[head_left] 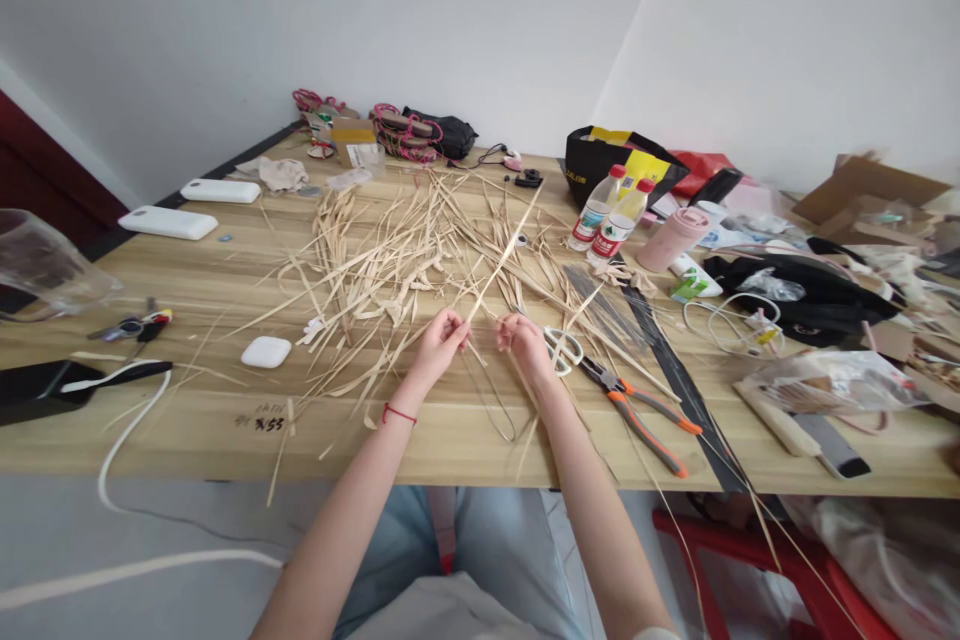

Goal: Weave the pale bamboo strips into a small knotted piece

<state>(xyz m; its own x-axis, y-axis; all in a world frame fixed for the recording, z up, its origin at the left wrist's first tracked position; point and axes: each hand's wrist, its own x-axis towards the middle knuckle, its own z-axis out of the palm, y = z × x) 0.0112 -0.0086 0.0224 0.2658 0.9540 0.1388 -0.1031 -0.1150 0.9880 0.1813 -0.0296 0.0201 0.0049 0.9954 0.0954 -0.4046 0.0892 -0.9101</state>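
My left hand (441,345), with a red string round its wrist, pinches a pale dried-leaf strip (504,258) that slants up and away to the right. Close by on the right, my right hand (523,342) has its fingers pressed together, with a thin strand seeming to run from them; the hold itself is too small to be sure of. A thin wire loop (501,425) hangs or lies below the two hands. Scissors with white handles (564,352) lie right beside my right hand, and orange-and-grey pliers (634,410) lie further right.
Loose strips (360,260) spread across the wooden table (210,420). Two water bottles (613,225), a pink cup (673,238) and a black bag (600,170) stand at the back right. A white earphone case (266,351) lies left. A red stool (787,560) stands below the table.
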